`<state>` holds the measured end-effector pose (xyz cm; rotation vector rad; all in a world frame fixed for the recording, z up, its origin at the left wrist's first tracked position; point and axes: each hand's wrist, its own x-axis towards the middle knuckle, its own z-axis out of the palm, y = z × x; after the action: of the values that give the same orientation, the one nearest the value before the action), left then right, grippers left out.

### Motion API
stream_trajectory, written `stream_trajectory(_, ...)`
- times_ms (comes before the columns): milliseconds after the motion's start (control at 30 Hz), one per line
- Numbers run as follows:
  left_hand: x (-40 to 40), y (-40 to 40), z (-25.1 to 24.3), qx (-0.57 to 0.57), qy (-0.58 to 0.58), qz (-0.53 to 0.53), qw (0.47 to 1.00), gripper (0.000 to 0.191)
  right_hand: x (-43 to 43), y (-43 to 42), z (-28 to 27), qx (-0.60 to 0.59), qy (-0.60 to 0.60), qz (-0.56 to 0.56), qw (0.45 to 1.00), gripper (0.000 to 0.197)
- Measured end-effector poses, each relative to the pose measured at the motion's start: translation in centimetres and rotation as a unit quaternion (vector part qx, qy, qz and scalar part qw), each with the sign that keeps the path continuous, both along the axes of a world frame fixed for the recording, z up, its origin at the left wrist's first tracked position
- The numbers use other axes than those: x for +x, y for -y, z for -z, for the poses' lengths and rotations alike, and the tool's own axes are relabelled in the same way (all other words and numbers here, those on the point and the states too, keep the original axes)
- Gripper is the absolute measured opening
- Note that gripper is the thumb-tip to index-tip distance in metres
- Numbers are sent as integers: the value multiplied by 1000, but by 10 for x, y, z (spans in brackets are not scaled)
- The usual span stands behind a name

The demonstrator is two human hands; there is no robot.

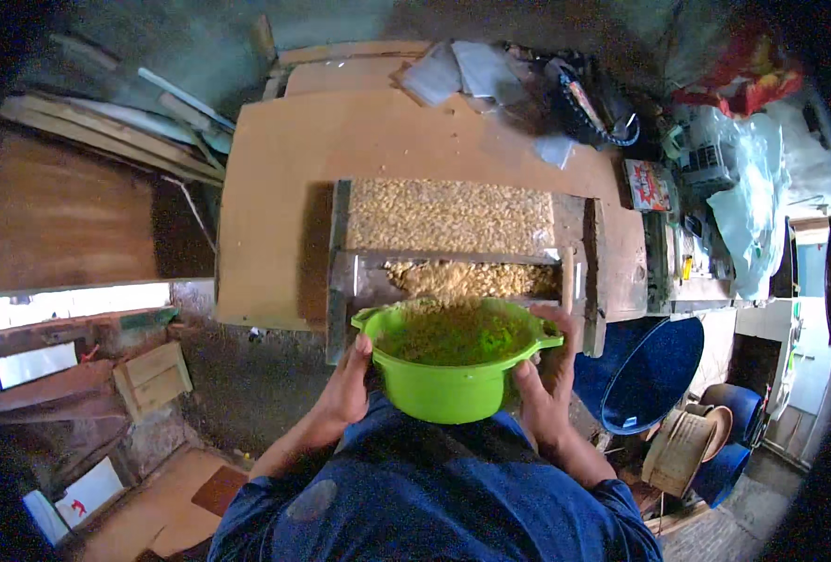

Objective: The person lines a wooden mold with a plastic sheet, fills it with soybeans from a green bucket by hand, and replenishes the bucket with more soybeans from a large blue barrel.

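A green plastic basin (443, 390) with two side handles is held in front of my body, tilted towards a wooden tray frame. My left hand (349, 383) grips its left side and my right hand (549, 372) its right side. Yellowish grains or pieces pass over the far rim, blurred, and some lie inside the basin. Beyond it, the wooden frame (339, 281) rests on a board-topped table (268, 211). A wide layer of pale yellow pieces (450, 214) fills its far part; a looser heap (472, 279) lies in the nearer trough.
A large blue tub (651, 376) stands at the right below the table, near round wooden containers (679, 453). Plastic sheets (458, 74) and a dark basket (591, 105) lie at the table's back. Planks (106, 137) lean at the left, and a clear plastic bag (756, 197) hangs at the right.
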<state>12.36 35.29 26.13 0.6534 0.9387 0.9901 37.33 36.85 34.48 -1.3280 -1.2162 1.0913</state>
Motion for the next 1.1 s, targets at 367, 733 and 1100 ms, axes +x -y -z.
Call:
stream_trajectory(367, -47, 10, 12, 14, 10, -24, 1000, 63, -35, -10, -3, -38, 27, -83, 995, 70)
stream_trajectory(733, -17, 2, 4, -131, 177, 172, 960, 65, 10, 89, 19, 23, 83, 137, 987, 71)
stream_trajectory(1100, 44, 26, 12, -94, 115, 226, 963, 45, 40, 145, 34, 9, -73, 251, 965, 69)
